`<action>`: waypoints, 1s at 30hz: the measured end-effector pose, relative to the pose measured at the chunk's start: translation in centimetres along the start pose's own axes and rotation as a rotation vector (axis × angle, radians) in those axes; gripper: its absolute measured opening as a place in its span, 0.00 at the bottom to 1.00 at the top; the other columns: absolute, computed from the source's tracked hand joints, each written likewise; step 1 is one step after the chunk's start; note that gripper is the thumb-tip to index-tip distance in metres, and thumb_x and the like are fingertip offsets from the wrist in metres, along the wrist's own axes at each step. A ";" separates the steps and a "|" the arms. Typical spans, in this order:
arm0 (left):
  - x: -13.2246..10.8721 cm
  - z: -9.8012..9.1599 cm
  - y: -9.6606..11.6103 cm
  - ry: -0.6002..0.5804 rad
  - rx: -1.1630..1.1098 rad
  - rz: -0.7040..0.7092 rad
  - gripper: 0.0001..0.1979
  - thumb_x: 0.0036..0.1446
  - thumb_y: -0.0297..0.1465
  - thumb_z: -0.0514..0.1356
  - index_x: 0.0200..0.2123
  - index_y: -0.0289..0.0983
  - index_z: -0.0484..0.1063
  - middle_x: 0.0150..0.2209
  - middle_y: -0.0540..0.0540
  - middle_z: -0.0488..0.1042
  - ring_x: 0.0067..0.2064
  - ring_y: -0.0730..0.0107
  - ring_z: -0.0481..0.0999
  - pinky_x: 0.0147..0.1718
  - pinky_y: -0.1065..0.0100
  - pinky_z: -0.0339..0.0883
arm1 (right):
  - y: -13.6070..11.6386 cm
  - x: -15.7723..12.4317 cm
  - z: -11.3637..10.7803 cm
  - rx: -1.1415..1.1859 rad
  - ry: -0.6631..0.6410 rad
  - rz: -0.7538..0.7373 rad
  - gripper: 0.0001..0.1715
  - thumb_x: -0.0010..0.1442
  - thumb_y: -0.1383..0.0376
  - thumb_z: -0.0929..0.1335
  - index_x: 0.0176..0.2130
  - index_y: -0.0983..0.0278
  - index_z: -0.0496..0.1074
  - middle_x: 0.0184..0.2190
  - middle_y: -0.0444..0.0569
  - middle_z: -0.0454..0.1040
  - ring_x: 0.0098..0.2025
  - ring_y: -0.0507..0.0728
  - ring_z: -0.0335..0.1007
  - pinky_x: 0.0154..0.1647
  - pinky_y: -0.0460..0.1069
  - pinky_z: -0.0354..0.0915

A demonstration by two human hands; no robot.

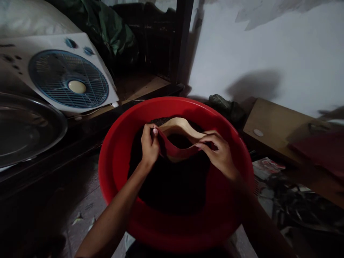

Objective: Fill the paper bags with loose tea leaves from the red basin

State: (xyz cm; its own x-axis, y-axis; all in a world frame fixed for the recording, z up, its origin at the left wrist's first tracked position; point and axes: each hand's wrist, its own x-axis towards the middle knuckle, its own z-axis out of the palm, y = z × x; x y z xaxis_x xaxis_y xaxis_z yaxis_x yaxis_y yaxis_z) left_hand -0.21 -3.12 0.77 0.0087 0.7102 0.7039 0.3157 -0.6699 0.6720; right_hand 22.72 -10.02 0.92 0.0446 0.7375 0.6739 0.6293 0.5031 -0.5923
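Both my hands hold apart the mouth of a bag (pixel 178 152), red on its near outer side and pale tan inside, which looks like paper. My left hand (pixel 151 145) pinches the left edge of its rim, thumb up. My right hand (pixel 217 148) pinches the right edge between thumb and fingers. The bag's lower part is lost in shadow. It is held over a large red plastic basin (pixel 118 179). Dark, fine-looking loose material (pixel 172 190) covers the basin's bottom, too dim to name.
A white box fan (pixel 72 79) with a blue grille stands at the left, beside a metal basin (pixel 32 132). Behind are a green cloth bundle (pixel 115 36) and dark wooden furniture. A wooden board (pixel 279 125) and cluttered items (pixel 303 208) lie at the right by a white wall.
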 end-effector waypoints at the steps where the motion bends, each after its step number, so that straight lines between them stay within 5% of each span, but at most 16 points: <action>1: -0.1 0.1 0.1 -0.036 -0.002 0.023 0.12 0.69 0.39 0.50 0.36 0.39 0.65 0.32 0.48 0.69 0.33 0.70 0.69 0.34 0.68 0.63 | 0.0 -0.1 0.0 0.002 0.012 0.007 0.04 0.59 0.62 0.73 0.34 0.59 0.74 0.37 0.47 0.76 0.43 0.57 0.75 0.45 0.53 0.70; 3: -0.3 0.2 0.2 -0.103 -0.009 0.052 0.13 0.69 0.40 0.50 0.36 0.39 0.67 0.32 0.48 0.70 0.34 0.69 0.69 0.34 0.67 0.64 | 0.0 -0.5 0.0 0.043 -0.010 0.010 0.06 0.58 0.61 0.74 0.33 0.59 0.74 0.39 0.47 0.76 0.42 0.57 0.75 0.42 0.52 0.71; 8: -0.1 0.4 0.4 0.146 0.015 -0.155 0.15 0.67 0.44 0.53 0.34 0.39 0.67 0.30 0.50 0.71 0.33 0.71 0.70 0.33 0.69 0.64 | 0.6 -1.1 -0.1 0.079 0.034 0.125 0.05 0.59 0.61 0.73 0.35 0.59 0.75 0.36 0.45 0.77 0.40 0.55 0.75 0.41 0.50 0.70; 12: 0.3 0.3 0.4 -0.039 -0.041 -0.094 0.15 0.66 0.44 0.54 0.34 0.39 0.68 0.30 0.50 0.71 0.33 0.70 0.70 0.35 0.69 0.65 | 0.8 -0.7 -0.2 0.085 -0.056 0.161 0.09 0.58 0.58 0.74 0.37 0.59 0.74 0.35 0.45 0.77 0.39 0.56 0.75 0.40 0.50 0.70; 14: 0.5 0.2 0.2 0.039 -0.007 -0.132 0.13 0.66 0.41 0.55 0.33 0.39 0.67 0.30 0.50 0.71 0.32 0.71 0.69 0.34 0.69 0.64 | 0.4 -0.2 -0.2 0.065 -0.088 0.148 0.13 0.56 0.56 0.75 0.40 0.59 0.74 0.39 0.46 0.78 0.43 0.57 0.75 0.43 0.51 0.70; 17: 0.6 0.1 -0.5 0.171 0.044 -0.200 0.08 0.65 0.35 0.54 0.33 0.39 0.65 0.30 0.50 0.69 0.32 0.72 0.67 0.34 0.70 0.62 | -0.1 0.3 -0.3 0.035 0.090 0.137 0.23 0.56 0.54 0.75 0.49 0.58 0.71 0.47 0.49 0.76 0.48 0.58 0.74 0.47 0.53 0.70; 19: 0.7 -0.1 -1.2 0.249 0.037 -0.228 0.05 0.63 0.32 0.54 0.34 0.38 0.65 0.31 0.50 0.68 0.33 0.72 0.67 0.35 0.70 0.62 | 0.1 0.4 -0.4 0.012 0.233 0.189 0.20 0.58 0.52 0.72 0.47 0.58 0.71 0.43 0.49 0.76 0.43 0.57 0.74 0.45 0.53 0.70; 21: 0.9 -0.5 -1.9 0.358 0.002 -0.260 0.04 0.62 0.31 0.53 0.34 0.38 0.63 0.32 0.51 0.66 0.34 0.73 0.66 0.37 0.71 0.62 | 1.2 0.4 -0.4 -0.011 0.228 0.301 0.17 0.65 0.50 0.65 0.38 0.60 0.72 0.34 0.47 0.76 0.36 0.55 0.74 0.41 0.52 0.70; 23: 1.2 -1.1 -2.6 0.469 -0.024 -0.273 0.04 0.63 0.32 0.52 0.35 0.38 0.61 0.32 0.51 0.64 0.34 0.74 0.65 0.38 0.71 0.62 | 3.1 0.0 -0.1 -0.050 0.022 0.408 0.22 0.68 0.51 0.60 0.35 0.60 0.73 0.31 0.47 0.76 0.35 0.56 0.74 0.41 0.52 0.69; 26: 1.9 -2.4 -2.8 0.576 0.010 -0.218 0.07 0.64 0.35 0.52 0.35 0.39 0.59 0.33 0.52 0.62 0.35 0.74 0.64 0.40 0.70 0.62 | 6.5 -1.5 1.4 -0.270 -0.504 0.561 0.19 0.65 0.56 0.64 0.51 0.60 0.74 0.50 0.54 0.75 0.52 0.62 0.72 0.54 0.56 0.66; 28: 2.2 -3.2 -2.7 0.602 0.049 -0.181 0.08 0.65 0.36 0.52 0.35 0.39 0.60 0.33 0.52 0.62 0.36 0.73 0.64 0.41 0.69 0.62 | 8.2 -3.0 2.9 -0.423 -0.736 0.679 0.33 0.60 0.57 0.70 0.63 0.57 0.65 0.65 0.59 0.60 0.64 0.70 0.59 0.61 0.63 0.59; 30: 2.5 -3.9 -2.6 0.601 0.050 -0.187 0.10 0.64 0.38 0.53 0.34 0.39 0.60 0.32 0.52 0.61 0.35 0.73 0.63 0.40 0.69 0.61 | 9.2 -4.7 4.5 -0.471 -0.797 0.760 0.51 0.52 0.57 0.75 0.68 0.54 0.55 0.71 0.62 0.44 0.68 0.79 0.49 0.61 0.69 0.55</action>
State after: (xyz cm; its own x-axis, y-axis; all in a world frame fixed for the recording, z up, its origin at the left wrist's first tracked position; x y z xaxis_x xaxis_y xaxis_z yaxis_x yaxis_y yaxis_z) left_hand -4.68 -0.49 1.66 -0.5806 0.5590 0.5920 0.3045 -0.5253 0.7946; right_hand 24.80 -6.83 -9.63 0.1399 0.9300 -0.3400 0.8799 -0.2742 -0.3881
